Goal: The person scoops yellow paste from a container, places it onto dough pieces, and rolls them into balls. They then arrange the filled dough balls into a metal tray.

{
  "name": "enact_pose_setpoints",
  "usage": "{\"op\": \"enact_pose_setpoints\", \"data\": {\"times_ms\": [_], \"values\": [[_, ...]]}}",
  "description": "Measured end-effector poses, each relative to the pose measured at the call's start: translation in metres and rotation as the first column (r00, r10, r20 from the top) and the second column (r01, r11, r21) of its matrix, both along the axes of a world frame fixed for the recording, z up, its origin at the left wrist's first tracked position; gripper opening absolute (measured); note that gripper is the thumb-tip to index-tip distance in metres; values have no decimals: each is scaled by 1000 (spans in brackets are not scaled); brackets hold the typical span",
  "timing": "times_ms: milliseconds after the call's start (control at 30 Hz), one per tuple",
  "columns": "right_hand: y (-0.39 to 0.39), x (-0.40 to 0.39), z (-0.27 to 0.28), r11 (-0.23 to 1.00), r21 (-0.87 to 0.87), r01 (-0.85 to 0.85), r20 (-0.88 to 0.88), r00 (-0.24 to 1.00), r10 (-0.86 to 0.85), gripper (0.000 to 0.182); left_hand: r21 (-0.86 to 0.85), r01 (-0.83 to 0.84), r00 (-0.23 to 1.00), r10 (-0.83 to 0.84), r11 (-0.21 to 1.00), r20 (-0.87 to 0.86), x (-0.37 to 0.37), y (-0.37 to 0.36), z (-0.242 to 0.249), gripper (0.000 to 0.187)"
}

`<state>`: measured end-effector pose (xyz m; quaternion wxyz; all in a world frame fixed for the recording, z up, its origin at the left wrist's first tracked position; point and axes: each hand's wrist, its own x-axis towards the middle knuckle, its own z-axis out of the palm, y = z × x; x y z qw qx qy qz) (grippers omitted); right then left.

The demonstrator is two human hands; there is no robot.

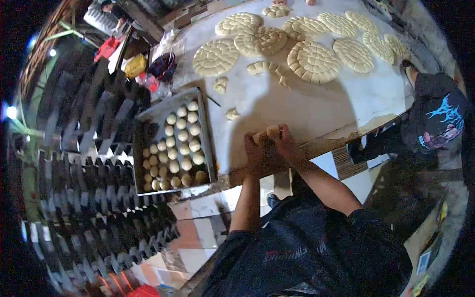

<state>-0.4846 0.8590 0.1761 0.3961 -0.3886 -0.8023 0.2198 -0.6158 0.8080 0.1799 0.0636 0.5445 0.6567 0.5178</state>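
Over the near edge of the table, my left hand (254, 152) is closed around a small dough piece (259, 137). Right beside it, my right hand (285, 141) curls round a second dough piece (272, 131). The two pieces are close together, and shadow hides part of my fingers. To the left, a dark metal tray (213, 148) holds rows of round dough balls (183, 135). Small dough lumps lie between tray and hands, one of them a torn scrap (232, 114). Farther back is a curved strip of cut dough (264, 66).
Several flat dough rounds scored into segments, such as this large round (313, 61), cover the far part of the floured table (307, 106). Another person (435, 114) stands at the right edge. Dark stacked trays (99, 198) fill the left side. A yellow container (135, 66) sits behind the tray.
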Motion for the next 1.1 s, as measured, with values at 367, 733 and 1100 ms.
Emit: {"op": "enact_pose_setpoints", "data": {"times_ms": [367,733,1100], "values": [[90,182,36,996,3,-85,513,855,71,27,-407,2,625,-319,913,-712,-48,-40,27,39],[104,92,-5,891,175,-419,385,862,329,28,-611,20,690,-453,791,-565,69,70,23,21],[173,53,32,956,-6,-294,249,925,286,15,-478,-98,862,-166,873,-478,14,125,31,13]]}}
